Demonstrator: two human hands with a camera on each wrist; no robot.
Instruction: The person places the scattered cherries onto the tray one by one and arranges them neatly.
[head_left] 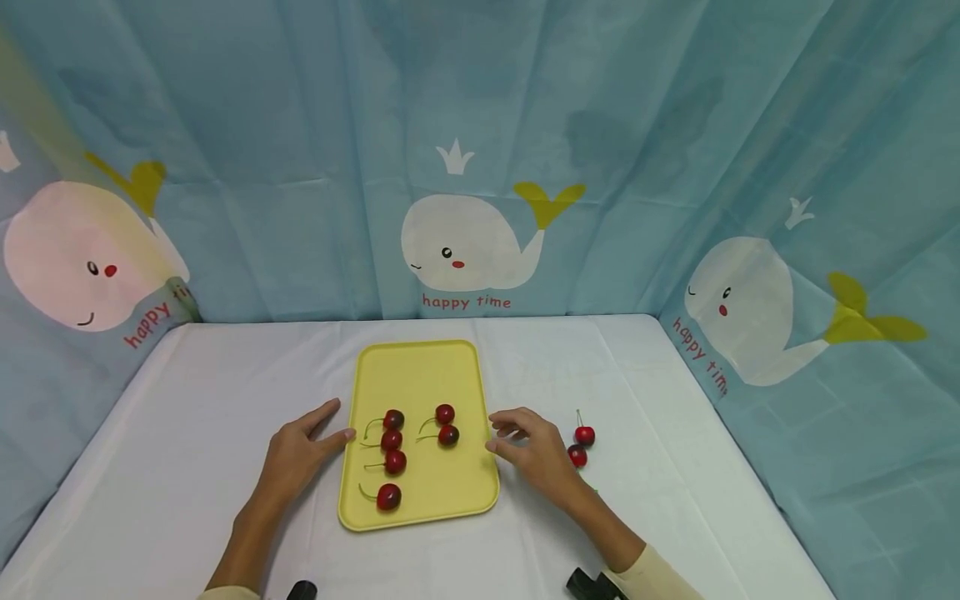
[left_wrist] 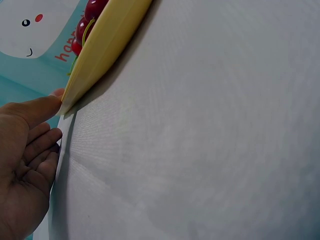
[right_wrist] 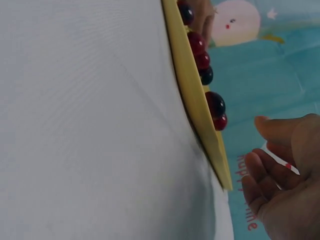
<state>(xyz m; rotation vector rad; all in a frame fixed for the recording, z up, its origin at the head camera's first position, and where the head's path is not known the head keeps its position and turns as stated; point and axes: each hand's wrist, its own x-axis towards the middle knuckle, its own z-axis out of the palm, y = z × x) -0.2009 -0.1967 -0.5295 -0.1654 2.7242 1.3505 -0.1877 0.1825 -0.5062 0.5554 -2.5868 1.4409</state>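
Observation:
A yellow tray lies on the white tabletop. My left hand is at its left edge, thumb on the rim and the other fingers stretched out beside it. In the left wrist view, the thumb meets the tray's rim. My right hand hovers by the right edge with loosely bent fingers and nothing between them; the right wrist view shows a gap to the tray. Several red cherries with green stems form a column on the tray's left side. Two more cherries lie right of them.
Outside the tray, beyond my right hand, a cherry with an upright stem sits by another cherry partly behind the wrist. A blue curtain with printed whales hangs around the table at the back and sides.

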